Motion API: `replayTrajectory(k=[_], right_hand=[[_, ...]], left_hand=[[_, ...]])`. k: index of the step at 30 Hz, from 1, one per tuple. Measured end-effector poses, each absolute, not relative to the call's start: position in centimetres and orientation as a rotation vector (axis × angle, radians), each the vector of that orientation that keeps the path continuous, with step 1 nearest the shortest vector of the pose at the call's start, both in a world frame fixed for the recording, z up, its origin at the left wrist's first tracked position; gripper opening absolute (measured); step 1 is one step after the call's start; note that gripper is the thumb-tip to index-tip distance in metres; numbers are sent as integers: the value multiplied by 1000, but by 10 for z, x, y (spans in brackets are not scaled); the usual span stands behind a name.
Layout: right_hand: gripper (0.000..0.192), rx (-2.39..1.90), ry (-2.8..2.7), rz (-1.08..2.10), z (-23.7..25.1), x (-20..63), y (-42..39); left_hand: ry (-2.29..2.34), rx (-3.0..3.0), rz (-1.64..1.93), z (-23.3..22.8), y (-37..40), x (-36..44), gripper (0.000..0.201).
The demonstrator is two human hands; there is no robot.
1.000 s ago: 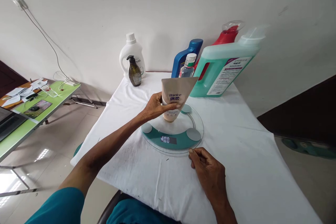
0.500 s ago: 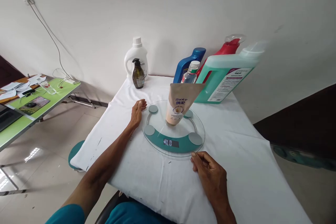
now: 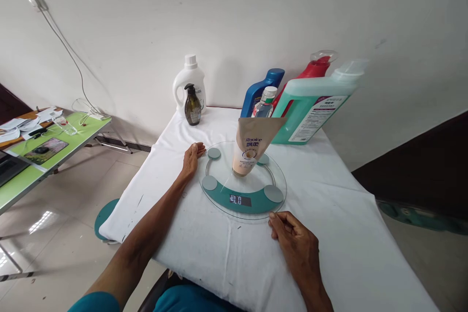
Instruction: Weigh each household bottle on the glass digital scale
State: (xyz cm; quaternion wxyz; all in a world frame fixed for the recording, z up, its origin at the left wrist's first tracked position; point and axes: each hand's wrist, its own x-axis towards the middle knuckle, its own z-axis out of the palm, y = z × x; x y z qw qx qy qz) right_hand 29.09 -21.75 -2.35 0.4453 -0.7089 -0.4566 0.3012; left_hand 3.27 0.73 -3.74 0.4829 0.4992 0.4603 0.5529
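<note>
The beige upside-down shampoo tube [image 3: 252,148] stands alone on the round glass scale with teal band [image 3: 242,180], between both hands. The left hand [image 3: 190,160] lies flat, fingers apart, holding nothing, beside the rim; the right hand [image 3: 294,243] rests loosely curled and empty on the white-clothed counter [image 3: 347,214]. Weighing seems underway; reading the display [image 3: 240,200] comes next.
</note>
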Motion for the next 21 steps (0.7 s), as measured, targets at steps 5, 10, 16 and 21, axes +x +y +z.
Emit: replayTrajectory(k=[5, 10, 16, 21], right_hand=[[46, -1759, -1127, 758, -20, 290, -217], [45, -1762, -1124, 771, -19, 290, -220], [46, -1767, -1154, 763, -21, 291, -220], [47, -1759, -1146, 753, -22, 291, -219]], left_hand=[[1126, 1200, 1346, -37, 8, 33, 75], [1136, 1207, 1345, -37, 8, 33, 73], [1159, 1234, 1318, -35, 8, 33, 73], [1165, 1231, 1308, -34, 8, 34, 77]])
